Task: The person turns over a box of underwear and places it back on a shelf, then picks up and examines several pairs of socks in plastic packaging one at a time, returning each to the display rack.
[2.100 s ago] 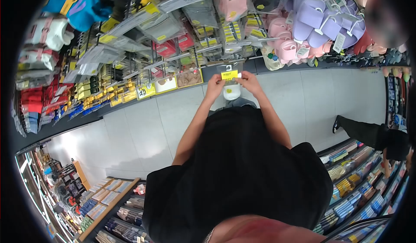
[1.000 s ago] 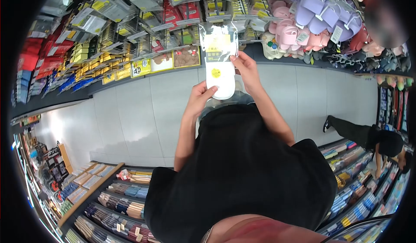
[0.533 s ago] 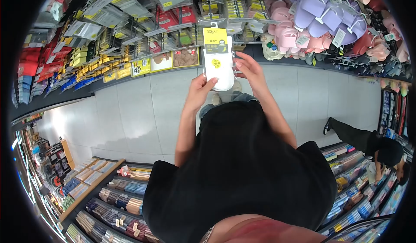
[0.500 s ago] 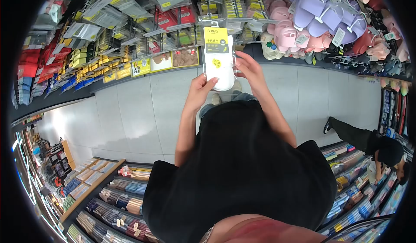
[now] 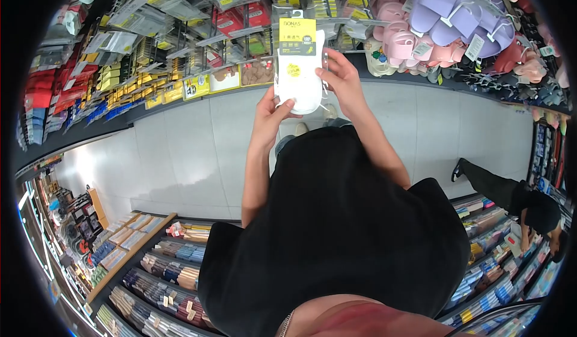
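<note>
A clear packet of white socks (image 5: 300, 84) with a yellow and grey BONAS header card is held up between both hands, label side facing me. My left hand (image 5: 270, 113) grips its lower left corner, thumb on the front. At the right edge, my right hand (image 5: 342, 78) pinches the packet with the thumb on its front and the fingers behind. Just beyond the packet hang more packaged goods (image 5: 243, 18) on the rack hooks.
Purple slippers (image 5: 436, 6) and pink slippers (image 5: 399, 42) hang at the upper right. Packed shelves (image 5: 165, 289) stand behind me, beyond the grey tiled floor (image 5: 180, 144). Another person (image 5: 535, 211) bends over shelves at the right.
The sock packet has shifted slightly up and left. My right thumb has come onto the packet's front, where before that hand was looser at the edge.
</note>
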{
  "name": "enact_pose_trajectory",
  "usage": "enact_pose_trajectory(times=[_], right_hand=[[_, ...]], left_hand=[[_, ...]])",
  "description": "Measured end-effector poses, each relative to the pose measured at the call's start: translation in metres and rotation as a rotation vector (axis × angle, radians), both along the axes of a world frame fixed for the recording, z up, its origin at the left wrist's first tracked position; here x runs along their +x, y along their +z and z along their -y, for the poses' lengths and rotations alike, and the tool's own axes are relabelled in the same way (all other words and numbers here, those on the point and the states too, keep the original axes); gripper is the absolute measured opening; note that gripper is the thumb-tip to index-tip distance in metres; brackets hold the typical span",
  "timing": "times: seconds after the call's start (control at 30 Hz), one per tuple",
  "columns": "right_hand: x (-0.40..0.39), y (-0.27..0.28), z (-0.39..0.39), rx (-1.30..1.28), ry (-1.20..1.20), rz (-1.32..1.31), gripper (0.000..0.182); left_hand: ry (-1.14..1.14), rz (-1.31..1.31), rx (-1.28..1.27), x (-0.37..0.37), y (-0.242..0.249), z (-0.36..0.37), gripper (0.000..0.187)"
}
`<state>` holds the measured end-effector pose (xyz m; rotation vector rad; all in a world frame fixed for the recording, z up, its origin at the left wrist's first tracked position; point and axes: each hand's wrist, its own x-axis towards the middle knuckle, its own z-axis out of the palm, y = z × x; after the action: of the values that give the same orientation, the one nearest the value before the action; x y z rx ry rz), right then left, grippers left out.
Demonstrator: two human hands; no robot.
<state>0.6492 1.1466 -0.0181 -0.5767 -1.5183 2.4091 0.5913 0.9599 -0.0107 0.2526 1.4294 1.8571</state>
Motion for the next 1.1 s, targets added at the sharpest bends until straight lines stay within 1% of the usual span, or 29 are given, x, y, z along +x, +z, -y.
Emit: enact_pose_trajectory(times=[0.07, 0.13, 0.17, 0.23, 0.27, 0.33, 0.47, 0.53, 0.57, 0.63, 0.67, 0.73, 0.77, 0.8, 0.83, 0.87, 0.93, 0.97, 1.03, 1.1], right_hand=[[-0.001, 0.003, 0.001, -0.023, 0.002, 0.044, 0.049], [0.0, 0.006, 0.002, -0.076, -0.015, -0.007, 0.05], [0.0, 0.007, 0.003, -0.078, -0.024, -0.005, 0.05], [0.001, 0.01, 0.003, -0.095, -0.061, 0.003, 0.052], [0.002, 0.01, 0.003, -0.096, -0.072, 0.003, 0.052], [0.005, 0.01, 0.002, -0.071, -0.104, -0.001, 0.053], [0.011, 0.015, 0.001, -0.037, -0.121, -0.018, 0.054], [0.012, 0.02, 0.002, -0.016, -0.134, -0.044, 0.054], [0.013, 0.019, 0.003, -0.016, -0.137, -0.043, 0.054], [0.012, 0.019, 0.004, -0.005, -0.162, -0.058, 0.054], [0.012, 0.019, 0.004, -0.005, -0.162, -0.059, 0.054], [0.012, 0.02, 0.004, 0.016, -0.174, -0.089, 0.054], [0.013, 0.02, 0.005, 0.016, -0.173, -0.089, 0.054], [0.013, 0.021, 0.005, 0.02, -0.178, -0.089, 0.054], [0.013, 0.022, 0.005, 0.023, -0.183, -0.087, 0.055], [0.013, 0.023, 0.005, 0.022, -0.182, -0.087, 0.055], [0.013, 0.024, 0.004, 0.054, -0.174, -0.099, 0.055], [0.013, 0.022, 0.005, 0.053, -0.173, -0.099, 0.055], [0.011, 0.015, 0.005, 0.041, -0.214, -0.107, 0.055], [0.011, 0.014, 0.005, 0.039, -0.214, -0.107, 0.054]], left_hand=[[0.004, -0.011, 0.023, 0.001, 0.002, 0.004, 0.047], [-0.072, -0.122, 0.051, 0.002, 0.005, 0.007, 0.056], [-0.081, -0.12, 0.05, 0.003, 0.007, 0.008, 0.056], [-0.114, -0.246, -0.048, 0.004, 0.01, 0.008, 0.063], [-0.125, -0.245, -0.048, 0.004, 0.009, 0.007, 0.063], [-0.087, -0.325, 0.021, 0.005, 0.004, 0.005, 0.066], [-0.129, -0.281, 0.023, 0.001, -0.004, 0.006, 0.063], [-0.057, -0.315, 0.05, 0.002, -0.005, 0.003, 0.057], [-0.06, -0.314, 0.05, 0.003, -0.003, 0.001, 0.057], [-0.028, -0.32, 0.005, 0.005, 0.002, 0.0, 0.047], [-0.028, -0.32, 0.005, 0.004, 0.001, 0.001, 0.047], [-0.065, -0.101, -0.07, 0.003, -0.002, 0.004, 0.03], [-0.065, -0.102, -0.071, 0.001, -0.006, 0.006, 0.03], [-0.145, -0.012, -0.093, -0.001, -0.009, 0.008, 0.025], [-0.226, 0.079, -0.115, -0.002, -0.011, 0.009, 0.026], [-0.224, 0.08, -0.116, -0.001, -0.012, 0.01, 0.026], [-0.215, 0.24, -0.104, 0.002, -0.012, 0.009, 0.032], [-0.214, 0.241, -0.105, 0.003, -0.012, 0.009, 0.032], [-0.191, 0.397, -0.053, 0.004, -0.013, 0.008, 0.034], [-0.156, 0.442, -0.024, 0.007, -0.014, 0.007, 0.036]])
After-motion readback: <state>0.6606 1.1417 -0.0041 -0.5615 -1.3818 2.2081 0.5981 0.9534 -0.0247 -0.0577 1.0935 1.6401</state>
